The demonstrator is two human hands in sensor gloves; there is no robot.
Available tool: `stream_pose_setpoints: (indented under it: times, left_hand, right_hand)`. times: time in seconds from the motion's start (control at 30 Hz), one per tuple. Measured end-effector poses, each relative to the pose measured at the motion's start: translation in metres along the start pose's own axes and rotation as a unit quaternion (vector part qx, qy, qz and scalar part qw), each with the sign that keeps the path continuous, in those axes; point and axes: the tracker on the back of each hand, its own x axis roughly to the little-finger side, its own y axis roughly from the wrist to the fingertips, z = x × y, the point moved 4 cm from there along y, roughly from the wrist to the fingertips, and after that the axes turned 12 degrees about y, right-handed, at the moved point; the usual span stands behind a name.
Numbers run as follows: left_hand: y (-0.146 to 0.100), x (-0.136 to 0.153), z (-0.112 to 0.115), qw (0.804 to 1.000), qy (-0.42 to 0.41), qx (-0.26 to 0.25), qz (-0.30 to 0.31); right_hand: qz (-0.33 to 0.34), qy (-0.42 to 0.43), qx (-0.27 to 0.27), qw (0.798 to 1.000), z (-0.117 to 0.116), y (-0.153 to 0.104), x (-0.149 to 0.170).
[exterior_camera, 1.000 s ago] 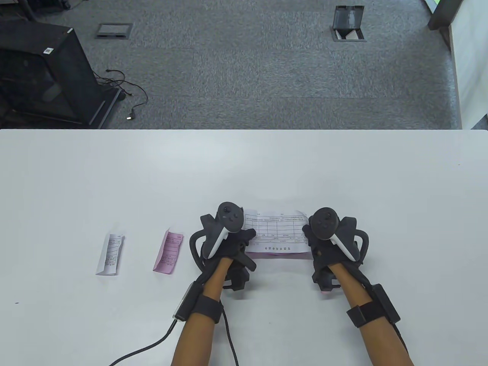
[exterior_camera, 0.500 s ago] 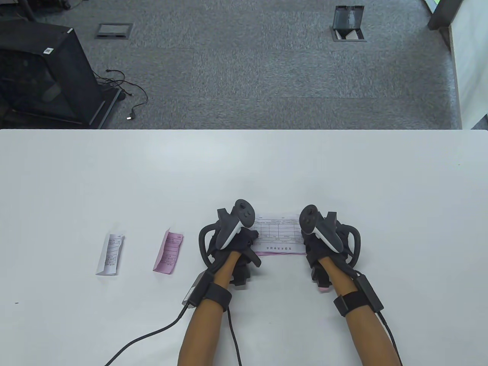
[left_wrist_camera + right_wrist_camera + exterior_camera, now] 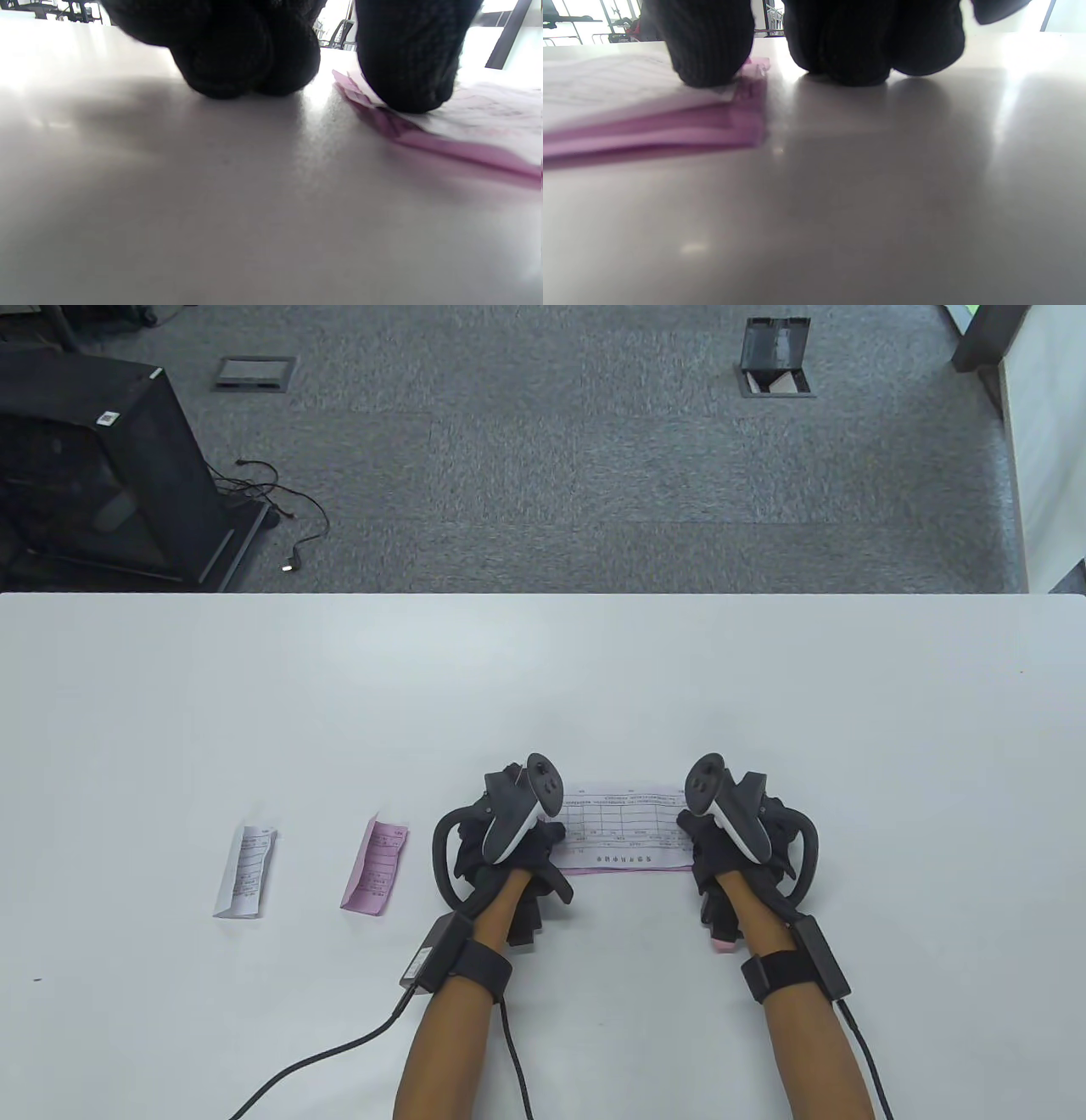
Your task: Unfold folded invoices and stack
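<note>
A stack of unfolded invoices [image 3: 624, 823], a white printed sheet on pink ones, lies flat near the table's front middle. My left hand [image 3: 553, 838] is at its left end and my right hand [image 3: 691, 836] at its right end. In the left wrist view one fingertip [image 3: 407, 63] presses on the stack [image 3: 466, 123], and the other fingers curl on the table beside it. The right wrist view shows the same: one fingertip [image 3: 708, 46] presses on the stack's end [image 3: 628, 110]. A folded white invoice [image 3: 246, 871] and a folded pink invoice [image 3: 375, 875] lie to the left.
The white table [image 3: 543, 687] stretches far behind and to both sides of the stack. Glove cables [image 3: 339, 1060] trail off the front edge. Beyond the far edge are grey carpet and a black cabinet [image 3: 102, 466].
Both hands turned and closed in on the stack's ends, then the right hand eased slightly outward. The stack stays flat in the same place. The folded invoices have not moved.
</note>
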Motion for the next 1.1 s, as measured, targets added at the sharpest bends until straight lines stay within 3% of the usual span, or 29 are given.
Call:
stream_pose_setpoints:
  times: [0.23, 0.33, 0.43, 0.6, 0.7, 0.87, 1.1]
  left_hand:
    - [-0.017, 0.016, -0.012, 0.998, -0.038, -0.046, 0.01]
    - [-0.033, 0.049, -0.03, 0.992, -0.065, -0.102, -0.023]
    - [-0.045, 0.093, -0.037, 0.986, -0.09, -0.124, -0.07]
    - [-0.055, 0.159, -0.019, 0.982, -0.104, -0.073, -0.141]
    - [-0.057, 0.184, 0.003, 0.98, -0.113, -0.017, -0.161]
    - [-0.053, 0.206, 0.035, 0.973, -0.131, 0.03, -0.187]
    - [-0.048, 0.212, 0.029, 0.972, -0.077, -0.018, -0.22]
  right_hand:
    - [0.003, 0.096, -0.037, 0.995, 0.005, -0.003, 0.017]
    - [0.008, 0.137, -0.055, 0.989, 0.01, -0.009, 0.029]
    - [0.021, 0.161, -0.04, 0.986, 0.019, -0.019, 0.044]
    - [0.049, 0.176, -0.025, 0.983, 0.031, -0.039, 0.059]
    - [0.064, 0.187, -0.023, 0.98, 0.033, -0.05, 0.063]
    - [0.097, 0.198, -0.043, 0.974, 0.029, -0.067, 0.063]
    - [0.112, 0.207, -0.066, 0.97, 0.021, -0.073, 0.064]
